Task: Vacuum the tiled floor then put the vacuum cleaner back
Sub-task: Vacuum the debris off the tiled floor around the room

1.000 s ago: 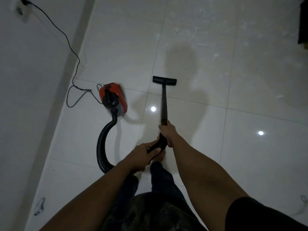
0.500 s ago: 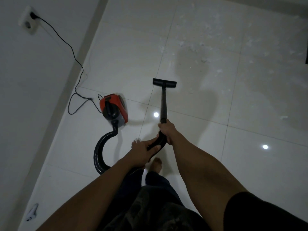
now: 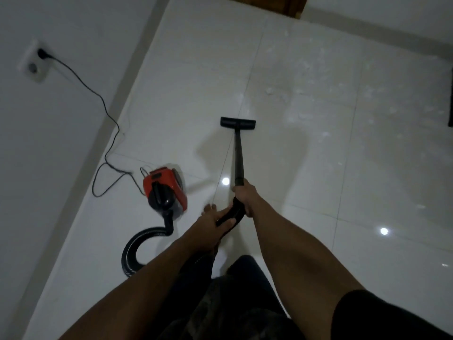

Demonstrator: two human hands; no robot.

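A small red and black vacuum cleaner (image 3: 164, 190) sits on the white tiled floor (image 3: 318, 192), left of my feet. Its black ribbed hose (image 3: 137, 249) curls back toward me and runs into the black wand (image 3: 239, 155). The flat black nozzle (image 3: 237, 122) rests on the tiles ahead. My right hand (image 3: 245, 196) grips the wand just below the tube joint. My left hand (image 3: 210, 227) holds the curved handle end lower down. White crumbs and dust (image 3: 304, 104) lie scattered on the tiles beyond the nozzle, to its right.
A black power cord (image 3: 107, 133) runs from the vacuum cleaner along the floor up to a wall socket (image 3: 34, 61) on the left wall. My bare foot (image 3: 209, 208) shows beside my left hand. A dark door frame (image 3: 291, 6) stands at the far edge.
The view has tilted up and shifted, showing more floor ahead. The vacuum cleaner body has been dragged closer to me and the hose curl has tightened. Both hands keep their hold on the wand.
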